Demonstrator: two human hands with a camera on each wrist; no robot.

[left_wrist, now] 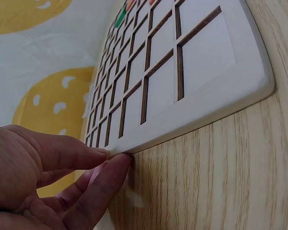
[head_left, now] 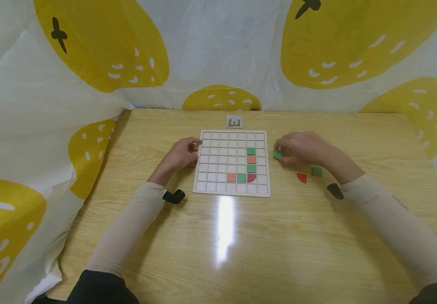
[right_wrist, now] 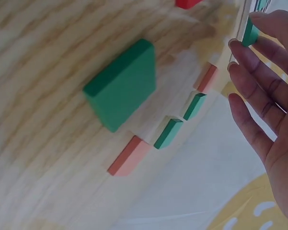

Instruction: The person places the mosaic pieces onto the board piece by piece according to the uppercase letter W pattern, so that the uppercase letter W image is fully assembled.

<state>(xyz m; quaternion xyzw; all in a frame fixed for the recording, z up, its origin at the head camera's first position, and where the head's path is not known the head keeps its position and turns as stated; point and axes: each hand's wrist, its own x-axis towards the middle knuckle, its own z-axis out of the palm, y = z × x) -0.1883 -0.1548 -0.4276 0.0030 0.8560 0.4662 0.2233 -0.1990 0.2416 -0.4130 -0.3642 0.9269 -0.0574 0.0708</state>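
- We see the white grid board (head_left: 215,159) lying flat on the wooden table (head_left: 157,245), between the two hands.
- On it we count six tiles in an L: green, orange, green and a red quarter-round down one column, then green and orange leftward.
- Our left hand (head_left: 180,155) is loosely bent, its fingertips touching the board's left edge, well apart from the tiles.
- Our right hand (head_left: 302,147) pinches a green square (head_left: 278,154) just beside the board's right edge, other fingers gently curved.
- Near that wrist we see a loose red piece (head_left: 302,177) and a spare green tile (head_left: 316,171).
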